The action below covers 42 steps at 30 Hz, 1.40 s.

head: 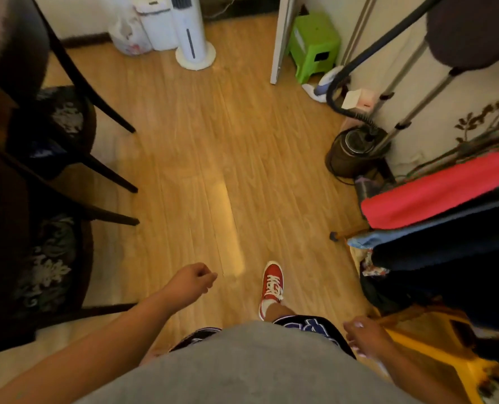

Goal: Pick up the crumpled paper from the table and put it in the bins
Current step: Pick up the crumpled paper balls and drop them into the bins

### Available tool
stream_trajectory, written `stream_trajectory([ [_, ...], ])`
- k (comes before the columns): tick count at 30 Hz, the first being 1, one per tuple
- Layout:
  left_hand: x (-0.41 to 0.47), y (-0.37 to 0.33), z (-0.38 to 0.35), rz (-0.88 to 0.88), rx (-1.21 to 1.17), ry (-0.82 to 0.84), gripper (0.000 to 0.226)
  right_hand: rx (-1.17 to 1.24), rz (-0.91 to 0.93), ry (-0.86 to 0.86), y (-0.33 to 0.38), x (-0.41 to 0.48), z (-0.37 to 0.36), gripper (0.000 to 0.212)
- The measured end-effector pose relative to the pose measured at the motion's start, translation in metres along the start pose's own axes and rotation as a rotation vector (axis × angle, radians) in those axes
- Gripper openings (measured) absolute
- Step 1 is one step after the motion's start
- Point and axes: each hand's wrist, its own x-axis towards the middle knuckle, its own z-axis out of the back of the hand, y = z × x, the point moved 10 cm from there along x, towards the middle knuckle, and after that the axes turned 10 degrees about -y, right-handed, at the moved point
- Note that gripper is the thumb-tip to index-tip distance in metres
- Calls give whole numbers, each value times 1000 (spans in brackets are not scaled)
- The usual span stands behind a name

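Note:
No crumpled paper shows anywhere in the head view. My left hand (194, 279) hangs over the wooden floor (213, 158), low and left of centre, its fingers curled into a loose fist with nothing visible in it. At the lower right, beside my hip, my right hand (365, 335) has relaxed, slightly spread fingers and holds nothing. A white lidded bin (156, 24) stands against the far wall, well ahead of both hands. My red sneaker (271, 284) is stepping forward.
Dark chairs with patterned cushions (53, 141) line the left side. A white tower fan (190, 30) and a plastic bag (128, 36) flank the bin. On the right are a green stool (312, 42), a garment steamer (356, 150), hanging clothes (440, 196) and a yellow stool (446, 354).

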Motion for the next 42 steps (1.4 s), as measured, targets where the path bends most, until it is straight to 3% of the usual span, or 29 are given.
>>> stream_trajectory([
  [8, 29, 9, 41, 247, -108, -94, 25, -272, 288, 81, 202, 78, 25, 17],
  [13, 33, 51, 66, 418, -182, -196, 24, -393, 456, 149, 345, 86, -9, 18],
  [20, 93, 79, 105, 577, -306, -198, 23, -482, 588, 216, 506, 84, -60, 22],
  [28, 207, 2, 223, 446, -283, -192, 24, -489, 492, 107, 614, 120, -27, 19],
  [36, 321, -106, 335, 288, -319, -254, 24, -527, 365, 111, 699, 161, -5, 19],
  [42, 385, -124, 396, 333, -386, -308, 23, -604, 402, 161, 810, 194, -34, 21],
])
